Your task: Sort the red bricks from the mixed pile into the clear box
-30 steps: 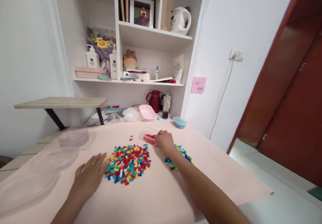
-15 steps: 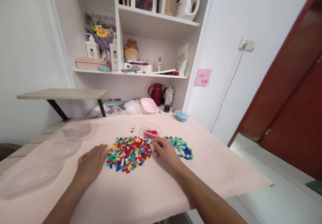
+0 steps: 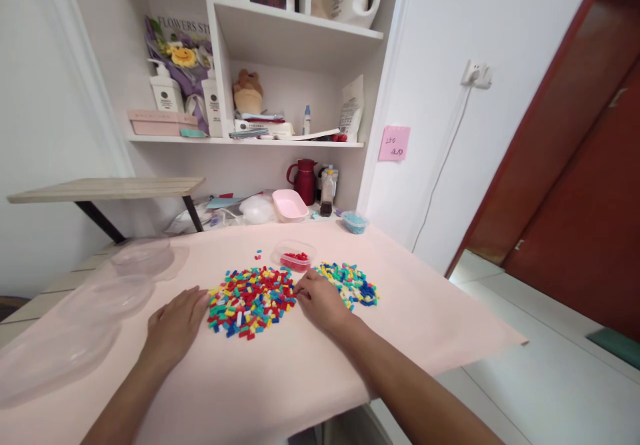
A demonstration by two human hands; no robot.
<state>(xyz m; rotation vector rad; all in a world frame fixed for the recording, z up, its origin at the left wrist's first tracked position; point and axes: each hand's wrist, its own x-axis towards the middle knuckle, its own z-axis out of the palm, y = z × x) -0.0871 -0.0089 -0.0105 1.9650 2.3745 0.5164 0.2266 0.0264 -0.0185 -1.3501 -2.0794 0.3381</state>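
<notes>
A pile of small coloured bricks [image 3: 250, 301] in red, yellow, green, blue and white lies on the pink-covered table. My left hand [image 3: 177, 321] rests flat at the pile's left edge, its fingers stretched out. At the right edge of the same pile is my right hand [image 3: 320, 299], fingers curled and drawn together at the bricks; whatever lies between the fingertips is too small to tell. Just beyond it stands a clear plastic tub [image 3: 294, 263] holding red bricks. A second, smaller brick pile [image 3: 353, 283] spreads to the right of this hand, partly hidden behind it.
Several clear plastic containers [image 3: 65, 358] line the table's left side. A tub of light blue pieces [image 3: 355, 223] stands at the back right. Two or so loose bricks [image 3: 258, 256] lie behind the main pile. Further back are a pink basin [image 3: 290, 206] and a red jug [image 3: 303, 181].
The camera view has shifted slightly. My right fingers have drawn in closer together at the pile's right edge. My left hand stays flat beside the pile.
</notes>
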